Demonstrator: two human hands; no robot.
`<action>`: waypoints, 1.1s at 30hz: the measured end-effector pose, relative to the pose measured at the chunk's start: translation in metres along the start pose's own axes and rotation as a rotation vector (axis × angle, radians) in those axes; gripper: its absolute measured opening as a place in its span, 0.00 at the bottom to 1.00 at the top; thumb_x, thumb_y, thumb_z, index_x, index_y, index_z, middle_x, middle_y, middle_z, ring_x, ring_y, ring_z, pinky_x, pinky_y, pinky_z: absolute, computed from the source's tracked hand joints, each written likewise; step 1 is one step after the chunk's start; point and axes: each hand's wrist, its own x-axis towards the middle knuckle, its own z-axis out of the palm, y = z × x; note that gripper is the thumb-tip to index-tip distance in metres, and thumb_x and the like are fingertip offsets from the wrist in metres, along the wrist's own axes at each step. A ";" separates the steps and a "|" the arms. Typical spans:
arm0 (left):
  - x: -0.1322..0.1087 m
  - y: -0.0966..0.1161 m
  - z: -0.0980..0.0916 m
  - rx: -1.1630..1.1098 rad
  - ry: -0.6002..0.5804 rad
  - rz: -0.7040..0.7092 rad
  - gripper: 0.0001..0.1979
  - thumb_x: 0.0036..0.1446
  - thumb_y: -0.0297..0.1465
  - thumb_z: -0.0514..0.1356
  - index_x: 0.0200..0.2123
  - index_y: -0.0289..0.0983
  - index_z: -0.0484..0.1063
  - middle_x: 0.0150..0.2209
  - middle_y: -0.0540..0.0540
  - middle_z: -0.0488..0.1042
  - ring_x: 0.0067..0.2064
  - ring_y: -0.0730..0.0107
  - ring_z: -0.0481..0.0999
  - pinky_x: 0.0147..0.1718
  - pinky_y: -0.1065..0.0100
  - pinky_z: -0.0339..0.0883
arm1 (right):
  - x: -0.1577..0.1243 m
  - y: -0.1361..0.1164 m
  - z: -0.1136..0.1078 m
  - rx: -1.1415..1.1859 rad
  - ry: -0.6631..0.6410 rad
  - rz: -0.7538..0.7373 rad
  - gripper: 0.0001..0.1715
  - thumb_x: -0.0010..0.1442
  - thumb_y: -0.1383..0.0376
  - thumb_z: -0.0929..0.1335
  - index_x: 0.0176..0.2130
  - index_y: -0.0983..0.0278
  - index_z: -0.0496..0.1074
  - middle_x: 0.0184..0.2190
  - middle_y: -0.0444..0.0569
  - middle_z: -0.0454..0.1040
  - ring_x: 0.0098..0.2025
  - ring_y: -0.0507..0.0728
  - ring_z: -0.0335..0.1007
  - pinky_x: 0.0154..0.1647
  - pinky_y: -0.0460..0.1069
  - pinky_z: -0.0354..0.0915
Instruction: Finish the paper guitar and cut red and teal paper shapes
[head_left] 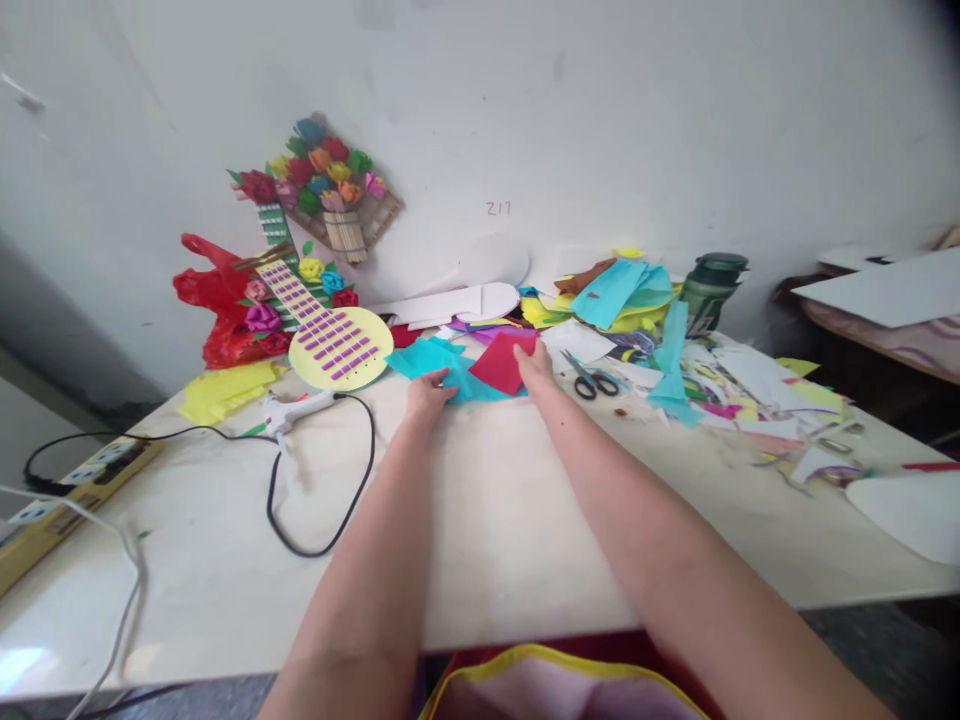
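Observation:
Both hands are over coloured paper at the middle of the table. My left hand (429,394) grips the near left edge of a turquoise sheet of crepe paper (427,357), its fingertips pointing right. Between the thumb and fingers of my right hand (535,368) is the right side of a red piece of paper (498,364). That red piece lies over the turquoise sheet and covers part of it. Black-handled scissors (591,382) lie just right of my right hand, beside a white scrap of paper (577,341).
To the left are a glue gun (298,410) with a looped black cord, a yellow paper guitar (341,348) and a power strip (82,480). Paper flowers (322,165) lean on the wall. A dark green bottle (711,293) and many paper scraps (757,385) cover the right side.

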 end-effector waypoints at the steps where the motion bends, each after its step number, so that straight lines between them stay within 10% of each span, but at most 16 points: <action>1: 0.000 0.001 0.002 -0.002 0.008 0.001 0.25 0.30 0.28 0.69 0.39 0.34 0.77 0.26 0.50 0.74 0.30 0.68 0.71 0.34 0.67 0.64 | 0.000 -0.001 -0.002 -0.025 0.008 -0.007 0.32 0.60 0.60 0.59 0.60 0.73 0.54 0.56 0.62 0.63 0.57 0.58 0.59 0.55 0.50 0.56; 7: 0.001 0.006 0.010 0.126 0.067 -0.015 0.23 0.33 0.26 0.68 0.39 0.34 0.77 0.31 0.45 0.77 0.36 0.62 0.74 0.37 0.67 0.65 | -0.004 -0.007 -0.034 -0.348 0.080 -0.175 0.25 0.57 0.69 0.61 0.54 0.70 0.65 0.55 0.60 0.63 0.57 0.62 0.57 0.56 0.53 0.54; 14: -0.001 0.014 0.011 0.233 0.117 -0.016 0.20 0.33 0.21 0.66 0.36 0.34 0.78 0.23 0.49 0.73 0.33 0.63 0.73 0.35 0.68 0.64 | -0.020 0.011 -0.083 -0.762 0.057 0.044 0.19 0.54 0.67 0.65 0.45 0.71 0.73 0.44 0.64 0.71 0.52 0.67 0.62 0.49 0.56 0.58; 33: -0.016 0.026 0.017 -0.076 -0.045 -0.162 0.18 0.38 0.23 0.68 0.37 0.29 0.74 0.21 0.47 0.74 0.21 0.70 0.75 0.28 0.69 0.71 | -0.024 0.014 -0.089 -0.755 -0.052 0.173 0.18 0.51 0.68 0.68 0.44 0.68 0.74 0.43 0.63 0.73 0.47 0.63 0.71 0.43 0.52 0.65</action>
